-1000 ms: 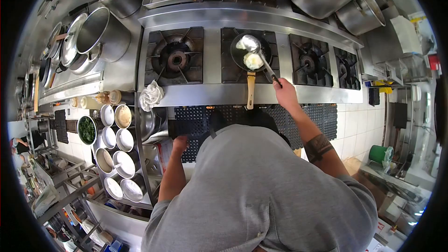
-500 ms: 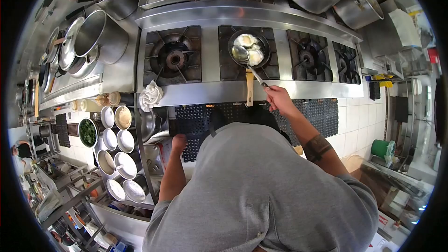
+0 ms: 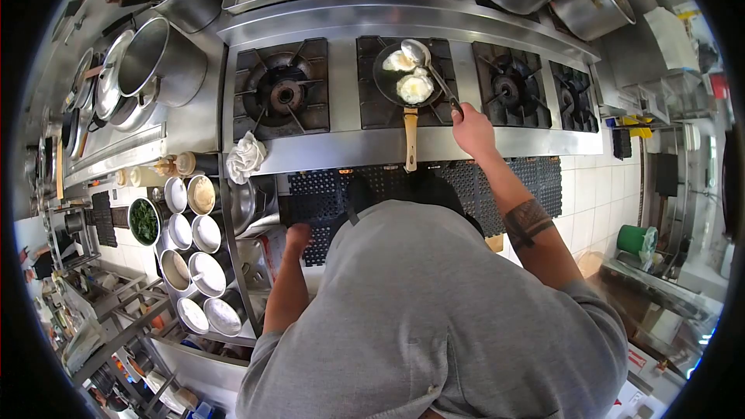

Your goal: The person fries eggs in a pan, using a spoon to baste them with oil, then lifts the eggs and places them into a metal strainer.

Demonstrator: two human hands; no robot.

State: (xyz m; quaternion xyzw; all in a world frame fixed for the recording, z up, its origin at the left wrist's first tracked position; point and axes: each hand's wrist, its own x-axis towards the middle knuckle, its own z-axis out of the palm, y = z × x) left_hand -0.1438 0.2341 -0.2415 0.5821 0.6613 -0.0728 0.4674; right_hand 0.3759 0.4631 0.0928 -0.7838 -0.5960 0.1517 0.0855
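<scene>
The right hand (image 3: 472, 130) is stretched out over the front edge of the stove (image 3: 342, 81), its fingers closed around the dark end of a metal ladle (image 3: 434, 77). The ladle's bowl rests at the far rim of a black frying pan (image 3: 386, 87), touching or just above the white food there; which, I cannot tell. The pan sits on the second burner from the left, its wooden handle pointing back towards the person. In it lie fried eggs (image 3: 415, 88), one nearer the handle and another white patch beside the ladle's bowl.

The left hand (image 3: 299, 237) hangs low by the edge of the desk, well apart from the stove, holding nothing visible; whether its fingers are curled or spread cannot be told.

A crumpled white cloth (image 3: 244, 159) lies at the stove's front left corner. Below it stand round steel containers (image 3: 194, 233), one with chopped greens (image 3: 144, 219).
</scene>
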